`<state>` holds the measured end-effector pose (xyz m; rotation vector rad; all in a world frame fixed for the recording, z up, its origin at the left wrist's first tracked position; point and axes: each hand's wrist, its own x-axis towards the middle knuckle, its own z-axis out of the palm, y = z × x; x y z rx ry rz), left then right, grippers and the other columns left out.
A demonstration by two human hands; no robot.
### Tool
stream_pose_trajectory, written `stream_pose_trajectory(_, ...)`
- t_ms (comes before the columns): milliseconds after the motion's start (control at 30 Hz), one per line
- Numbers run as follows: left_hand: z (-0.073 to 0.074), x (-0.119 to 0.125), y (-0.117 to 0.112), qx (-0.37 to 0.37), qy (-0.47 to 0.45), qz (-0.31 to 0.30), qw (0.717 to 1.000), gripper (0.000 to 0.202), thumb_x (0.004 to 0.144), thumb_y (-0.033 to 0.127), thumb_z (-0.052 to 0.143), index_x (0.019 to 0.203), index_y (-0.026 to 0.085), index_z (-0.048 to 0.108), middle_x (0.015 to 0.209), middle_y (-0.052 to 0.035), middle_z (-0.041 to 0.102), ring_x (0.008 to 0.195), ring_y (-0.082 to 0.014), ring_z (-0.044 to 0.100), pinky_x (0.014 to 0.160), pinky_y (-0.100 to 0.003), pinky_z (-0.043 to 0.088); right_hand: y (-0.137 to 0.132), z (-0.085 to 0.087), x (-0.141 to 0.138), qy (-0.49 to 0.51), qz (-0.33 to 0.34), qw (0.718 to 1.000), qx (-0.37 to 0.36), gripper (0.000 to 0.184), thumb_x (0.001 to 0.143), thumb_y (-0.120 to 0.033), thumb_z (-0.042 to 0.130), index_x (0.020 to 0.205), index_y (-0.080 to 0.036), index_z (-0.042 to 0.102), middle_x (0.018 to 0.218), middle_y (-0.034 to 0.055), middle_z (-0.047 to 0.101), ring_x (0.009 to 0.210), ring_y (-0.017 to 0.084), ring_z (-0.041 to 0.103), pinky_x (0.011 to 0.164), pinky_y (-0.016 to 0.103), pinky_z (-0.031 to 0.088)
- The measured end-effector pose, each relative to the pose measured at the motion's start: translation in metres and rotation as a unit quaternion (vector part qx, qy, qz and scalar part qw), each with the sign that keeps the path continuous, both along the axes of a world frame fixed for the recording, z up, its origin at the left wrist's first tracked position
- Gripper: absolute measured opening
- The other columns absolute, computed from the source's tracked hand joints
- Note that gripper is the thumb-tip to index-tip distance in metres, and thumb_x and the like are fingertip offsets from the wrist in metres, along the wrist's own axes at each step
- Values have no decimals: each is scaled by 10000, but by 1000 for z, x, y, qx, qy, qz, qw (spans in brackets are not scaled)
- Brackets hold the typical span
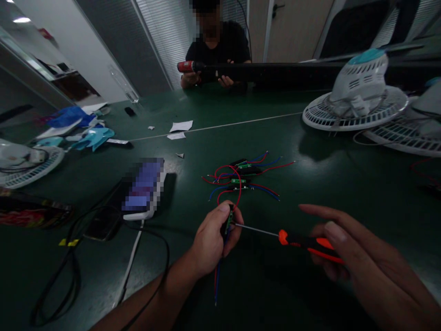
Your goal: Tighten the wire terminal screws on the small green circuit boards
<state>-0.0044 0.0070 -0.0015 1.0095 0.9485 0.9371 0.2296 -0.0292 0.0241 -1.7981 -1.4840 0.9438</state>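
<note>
At four o'clock, closest to me, my right hand (361, 264) pinches the orange screwdriver (305, 242) by its handle, upper fingers splayed, shaft pointing to nine o'clock. Its tip meets the small green board (229, 218), which my left hand (210, 241) clenches at six o'clock, probably to steady it. Red and blue wires (216, 280) trail below. At twelve o'clock more wired boards (243, 177) lie loose on the green table (327, 184), in no tray.

No legible text (phone screen (144, 186) blurred)
</note>
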Motion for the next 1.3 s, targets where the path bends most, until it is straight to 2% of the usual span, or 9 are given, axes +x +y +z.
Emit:
stream_pose_trajectory(100,-1,0,0,-4,-6,7,1000,351,958,431,327,807,189,531,379,96,365,311,-86,245,368,-216,190,3,0,1,-13,31,999,-27,642,930,-700,376,1229,-228,693,548,5,650,411,182,620,364,268,492)
stream_pose_trajectory(233,-2,-1,1,0,1,-1,1000,284,913,406,360,802,197,515,372,94,380,302,-89,254,361,-214,206,4,5,-1,-24,37,999,3,602,902,-670,449,1177,-195,695,497,-1,641,381,184,605,353,276,478)
stream_pose_trajectory(400,-1,-2,1,6,12,-8,1000,268,903,404,372,811,198,516,385,89,393,312,-93,265,366,-214,210,8,11,-2,-18,16,999,40,548,823,-606,581,1183,-202,671,794,72,773,621,232,734,486,306,572)
stream_pose_trajectory(500,-1,-2,1,6,12,-5,1000,278,904,408,369,820,194,526,387,88,393,313,-94,264,371,-217,211,8,12,-3,-9,1,999,41,543,794,-593,607,1161,-199,678,840,87,768,626,232,732,442,287,560)
stream_pose_trajectory(633,-3,-2,1,13,2,-4,1000,293,910,404,358,831,189,541,388,89,383,317,-92,247,370,-217,203,5,10,-4,25,9,999,45,548,878,-630,515,1174,-198,678,719,51,726,530,188,673,427,264,548)
stream_pose_trajectory(800,-7,-2,0,29,-18,-8,999,289,917,393,350,853,186,541,392,94,372,317,-94,227,366,-216,181,5,6,-4,8,27,1000,-5,605,924,-666,425,1213,-192,665,481,-17,608,396,177,592,349,260,467)
stream_pose_trajectory(1000,-4,-5,-2,34,-6,-41,999,149,789,286,477,902,193,500,447,102,401,358,-88,259,385,-207,208,10,10,-4,0,-3,999,38,544,810,-610,584,1154,-202,683,801,74,760,573,209,696,444,291,540)
stream_pose_trajectory(1167,-2,-9,-7,36,21,-72,997,191,785,299,479,944,196,461,557,79,460,429,-84,312,425,-199,249,13,10,-2,20,-20,999,14,544,782,-589,592,1137,-190,695,811,78,743,569,206,676,449,302,531)
stream_pose_trajectory(1300,-1,-9,-11,42,31,-87,995,181,834,367,439,916,205,437,540,74,444,435,-97,310,415,-205,245,17,7,0,36,-18,999,10,480,792,-530,611,1111,-185,708,794,75,730,591,208,676,481,307,534)
